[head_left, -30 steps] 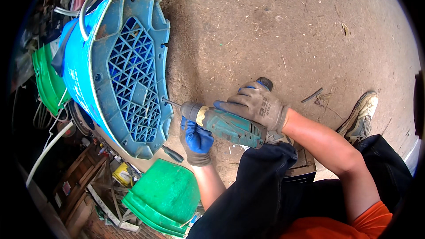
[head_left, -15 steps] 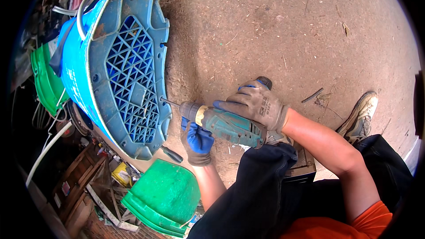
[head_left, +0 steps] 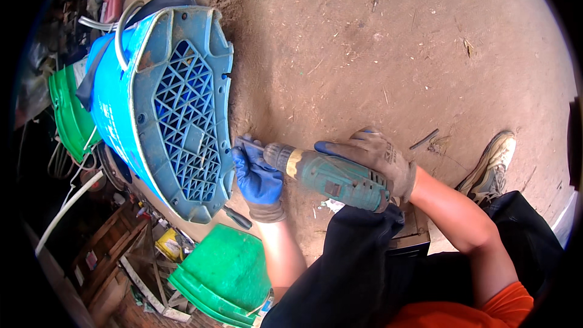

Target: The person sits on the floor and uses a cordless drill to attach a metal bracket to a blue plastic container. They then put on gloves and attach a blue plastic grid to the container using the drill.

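Note:
My gloved right hand is closed round the grip of a teal power drill with a black chuck and a yellowish collar. The drill lies nearly level and points left. My left hand, in a blue-palmed glove, has its fingers curled round the drill bit just ahead of the chuck. Left of the fingertips stands a big blue plastic shell with a triangular lattice panel and several holes along its rim. The bit's tip is hidden by my fingers, apart from the rim.
A dark-handled tool lies below the shell's lower end. Near my left forearm is a green plastic tub; another green piece stands behind the shell. Wood scraps and clutter fill the lower left. A short dark stick lies on the dirt floor.
The drill has moved right, its bit drawn away from the shell's rim. My left hand has risen from below the chuck to the bit.

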### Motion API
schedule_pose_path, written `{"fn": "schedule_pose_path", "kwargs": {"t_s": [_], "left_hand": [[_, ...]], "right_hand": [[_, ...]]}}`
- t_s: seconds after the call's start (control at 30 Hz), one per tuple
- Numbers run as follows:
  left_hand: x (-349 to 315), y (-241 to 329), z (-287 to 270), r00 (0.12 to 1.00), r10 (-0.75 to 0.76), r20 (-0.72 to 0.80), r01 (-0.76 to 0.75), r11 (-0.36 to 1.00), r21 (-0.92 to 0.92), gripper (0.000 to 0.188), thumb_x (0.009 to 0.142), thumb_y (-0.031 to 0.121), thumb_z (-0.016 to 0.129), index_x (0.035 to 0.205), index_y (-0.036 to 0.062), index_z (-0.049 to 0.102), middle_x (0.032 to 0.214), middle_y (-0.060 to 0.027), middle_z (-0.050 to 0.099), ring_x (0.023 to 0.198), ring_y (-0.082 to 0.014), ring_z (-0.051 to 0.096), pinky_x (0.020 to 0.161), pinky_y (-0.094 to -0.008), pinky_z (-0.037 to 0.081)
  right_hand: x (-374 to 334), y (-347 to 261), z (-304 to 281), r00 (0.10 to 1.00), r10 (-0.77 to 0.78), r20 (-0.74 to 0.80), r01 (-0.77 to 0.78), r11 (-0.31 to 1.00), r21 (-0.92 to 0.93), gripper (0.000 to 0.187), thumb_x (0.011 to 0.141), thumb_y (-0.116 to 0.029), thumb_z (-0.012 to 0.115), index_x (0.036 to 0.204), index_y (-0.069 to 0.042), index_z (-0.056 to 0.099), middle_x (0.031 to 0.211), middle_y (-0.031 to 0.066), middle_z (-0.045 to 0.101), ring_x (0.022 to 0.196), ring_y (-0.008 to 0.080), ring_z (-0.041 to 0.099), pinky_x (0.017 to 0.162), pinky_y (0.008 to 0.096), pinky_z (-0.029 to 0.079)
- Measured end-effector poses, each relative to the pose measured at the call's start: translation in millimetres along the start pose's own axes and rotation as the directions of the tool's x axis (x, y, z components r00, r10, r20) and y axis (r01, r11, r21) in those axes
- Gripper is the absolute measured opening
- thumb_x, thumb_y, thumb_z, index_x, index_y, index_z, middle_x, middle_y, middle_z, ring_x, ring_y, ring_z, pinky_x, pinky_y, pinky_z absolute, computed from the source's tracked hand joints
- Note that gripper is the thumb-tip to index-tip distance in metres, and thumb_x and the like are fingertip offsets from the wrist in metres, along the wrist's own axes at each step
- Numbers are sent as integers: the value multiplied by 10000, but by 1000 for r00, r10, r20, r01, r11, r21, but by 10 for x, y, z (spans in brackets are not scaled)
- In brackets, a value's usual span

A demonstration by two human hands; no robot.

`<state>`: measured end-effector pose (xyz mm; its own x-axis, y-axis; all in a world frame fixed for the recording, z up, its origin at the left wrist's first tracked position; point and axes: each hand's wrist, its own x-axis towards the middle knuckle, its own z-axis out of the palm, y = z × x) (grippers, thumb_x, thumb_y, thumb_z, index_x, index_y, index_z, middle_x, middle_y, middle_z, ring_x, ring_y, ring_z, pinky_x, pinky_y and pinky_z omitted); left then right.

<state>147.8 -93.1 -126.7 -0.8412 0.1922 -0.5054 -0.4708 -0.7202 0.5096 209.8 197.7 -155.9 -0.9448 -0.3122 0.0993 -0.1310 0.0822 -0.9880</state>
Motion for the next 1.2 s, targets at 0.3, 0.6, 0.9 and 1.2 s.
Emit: {"fn": "schedule_pose_path", "kwargs": {"t_s": [0.3, 0.6, 0.9, 1.2], "left_hand": [[591, -182, 192, 990, -75, 119, 69, 996, 49, 303, 1041, 300, 522, 1258, 132, 651, 1219, -62, 700, 1101, -205, 664, 987, -383, 524], [792, -173, 422, 930, -210, 302, 250, 963, -100, 330, 1059, 257, 472, 1312, 109, 625, 1274, -107, 672, 1211, -267, 621, 954, -357, 544], [721, -58, 355, 937, -144, 318, 206, 964, -169, 363, 1073, 224, 412, 1378, 102, 567, 1407, -124, 577, 1326, -288, 533, 904, -310, 564], [788, -56, 343, 908, -112, 403, 180, 975, -133, 386, 1077, 207, 391, 1428, 101, 512, 1454, -161, 523, 1365, -293, 487, 962, -332, 556]], "right_hand": [[-213, 178, -152, 974, 84, -211, -51, 987, 155, 891, 587, -251, 832, 1408, -75, 534, 1177, 155, 680, 1058, 346, 644, 944, 424, 466], [-296, 183, -57, 938, 293, -188, -121, 782, 612, 751, 711, -101, 809, 1410, -78, 535, 1303, 130, 647, 1190, 239, 622, 1021, 385, 485], [-246, -16, -170, 906, 423, -20, -304, 683, 664, 536, 799, -91, 813, 1293, -48, 608, 1240, 94, 679, 1104, 154, 646, 947, 330, 532], [-162, -139, -174, 786, 610, 98, -299, 237, 924, 471, 786, -75, 824, 1226, -43, 660, 1110, 61, 728, 974, 114, 663, 873, 296, 539]]}}
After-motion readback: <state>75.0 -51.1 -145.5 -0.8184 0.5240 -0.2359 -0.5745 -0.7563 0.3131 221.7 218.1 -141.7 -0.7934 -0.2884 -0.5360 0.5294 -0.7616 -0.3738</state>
